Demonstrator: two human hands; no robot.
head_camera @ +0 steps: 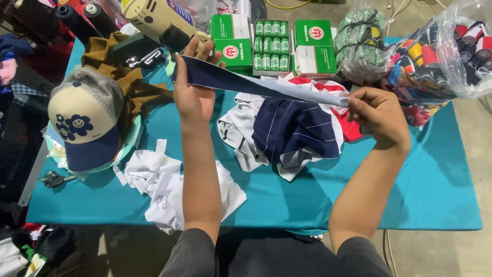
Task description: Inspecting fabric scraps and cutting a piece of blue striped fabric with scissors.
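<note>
Both hands up over the table, well apart, each pinched shut on one end of a long fabric strip (266, 87) pulled taut between them. Left hand (193, 95) grips the dark navy end, fingers fanned behind it; right hand (378, 114) pinches the pale tapered end between thumb and forefinger. Strip hangs clear above the cloth heap, not touching it

Largest down:
- table (410, 205), teal cover, carries everything
- clear plastic bag (451, 56) of coloured pieces, far right corner, partly off the edge
- heap of cut panels (294, 131), navy with thin pale stripes, white, a bit of red, directly beneath the strip
- white scraps (154, 177) near the front edge, beside the left forearm
- cap (84, 115), cream front with blue flower faces, mesh back, navy brim, sitting on a pale form at left
- brown cloth (130, 82) behind the cap
- beige electric cutting tool (154, 18) at the back
- netted green bundle (359, 43), back right
- green and white boxes (312, 46) flanking a tray of small green spools (270, 46), back centre
- small dark clip-like tool (51, 179), front left; kind unclear

Step in hand, as I judge it: one strip drawn out straight and held up for checking or lining up. Next move likely calls for even tension at both ends, and a flat place chosen before either pinch lets go, since the heap below is rumpled
</note>
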